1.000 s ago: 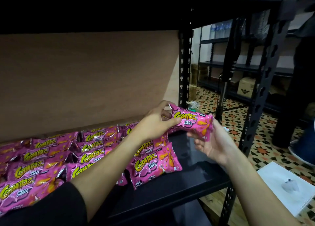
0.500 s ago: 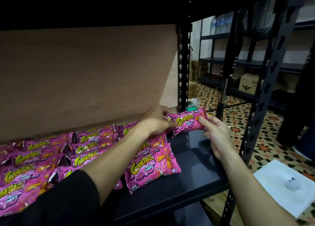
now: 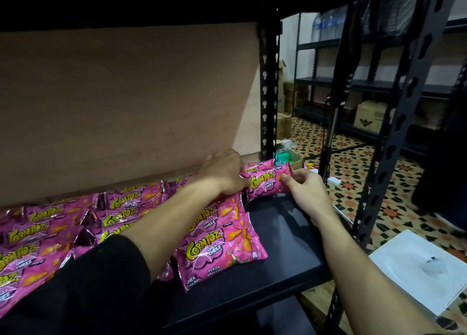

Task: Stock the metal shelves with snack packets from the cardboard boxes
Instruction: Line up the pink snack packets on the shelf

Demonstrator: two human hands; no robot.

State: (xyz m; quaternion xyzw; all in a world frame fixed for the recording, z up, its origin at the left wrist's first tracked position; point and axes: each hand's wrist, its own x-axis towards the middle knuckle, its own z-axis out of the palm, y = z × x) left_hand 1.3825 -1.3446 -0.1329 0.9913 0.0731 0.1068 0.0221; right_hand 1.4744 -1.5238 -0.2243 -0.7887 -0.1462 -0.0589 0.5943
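**A:** What is the person wearing?

**B:** One black sleeve (image 3: 88,284) of plain, matte cloth, cut wide and loose. The light is too dim to show its weave or seams.

**A:** Where does it end?

**B:** Its cuff is a soft, rounded edge high on the arm. Beyond the cuff, the left forearm (image 3: 171,223) is bare down to the left hand (image 3: 222,175).

**A:** And to the right of that sleeve?

**B:** The right forearm (image 3: 366,271) is uncovered along all of its visible length, and so is the right hand (image 3: 307,193).
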